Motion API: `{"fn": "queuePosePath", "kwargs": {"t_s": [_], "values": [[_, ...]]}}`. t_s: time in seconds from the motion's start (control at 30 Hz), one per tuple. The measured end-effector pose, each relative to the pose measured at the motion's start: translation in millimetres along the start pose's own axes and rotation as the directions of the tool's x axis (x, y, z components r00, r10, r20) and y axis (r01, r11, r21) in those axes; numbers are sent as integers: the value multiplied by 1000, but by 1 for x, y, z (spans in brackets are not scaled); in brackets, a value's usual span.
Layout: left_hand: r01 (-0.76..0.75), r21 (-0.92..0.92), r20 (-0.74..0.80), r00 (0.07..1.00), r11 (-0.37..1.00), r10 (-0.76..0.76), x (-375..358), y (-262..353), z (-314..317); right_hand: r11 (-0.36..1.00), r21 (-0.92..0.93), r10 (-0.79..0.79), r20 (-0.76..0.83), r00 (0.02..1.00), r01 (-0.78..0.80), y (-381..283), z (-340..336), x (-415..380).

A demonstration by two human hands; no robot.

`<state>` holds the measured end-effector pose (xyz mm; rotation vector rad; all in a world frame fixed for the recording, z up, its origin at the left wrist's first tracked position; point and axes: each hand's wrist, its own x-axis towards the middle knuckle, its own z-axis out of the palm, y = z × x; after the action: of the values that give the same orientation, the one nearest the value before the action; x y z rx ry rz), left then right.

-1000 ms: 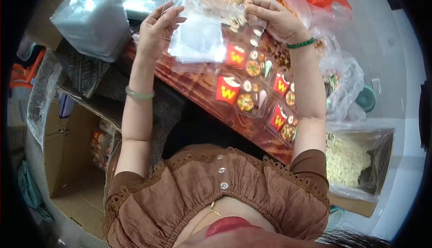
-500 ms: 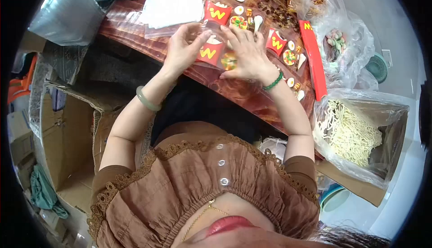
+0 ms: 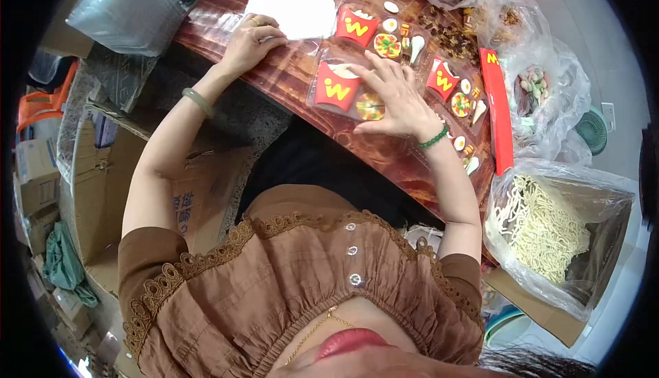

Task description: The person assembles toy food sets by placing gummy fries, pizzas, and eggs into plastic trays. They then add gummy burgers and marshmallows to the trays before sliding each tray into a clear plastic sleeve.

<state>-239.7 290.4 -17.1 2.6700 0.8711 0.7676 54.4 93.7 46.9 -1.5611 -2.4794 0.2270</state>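
My right hand [image 3: 398, 96] lies with fingers spread over a flat clear plastic packet on the table. In that packet are a red fries carton [image 3: 336, 89] with a yellow mark and a small round toy pizza [image 3: 369, 107], partly under my fingers. Over at the left, my left hand [image 3: 254, 43] rests by the lower corner of a stack of clear plastic sheets [image 3: 292, 7]. Its fingers lie close together, loosely bent, and I see nothing held in them. Beyond my right hand lies another carton set [image 3: 357, 26] with a pizza, egg and drumstick-like piece.
More sets with a red carton [image 3: 443, 79] line the right side, beside a long red strip [image 3: 497, 110]. A plastic-lined box [image 3: 549, 234] holds cream-coloured strands. Clear trays [image 3: 127, 10] are stacked at the left; bags of small pieces [image 3: 532, 86] sit at the right.
My left hand has left the packet and moved left to the stack of plastic sheets. My right hand stays over the packet. The whole view has shifted slightly.
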Motion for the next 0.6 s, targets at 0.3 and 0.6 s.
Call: {"fn": "queuePosePath", "kwargs": {"t_s": [0.3,0.6], "values": [[128,-99,-210,967,987,-146,12,4,15,1000,-4,16,-36,999,-17,-14,10,10],[-64,63,70,996,996,60,16,15,-5,995,-43,86,-80,993,-90,-24,14,10]]}}
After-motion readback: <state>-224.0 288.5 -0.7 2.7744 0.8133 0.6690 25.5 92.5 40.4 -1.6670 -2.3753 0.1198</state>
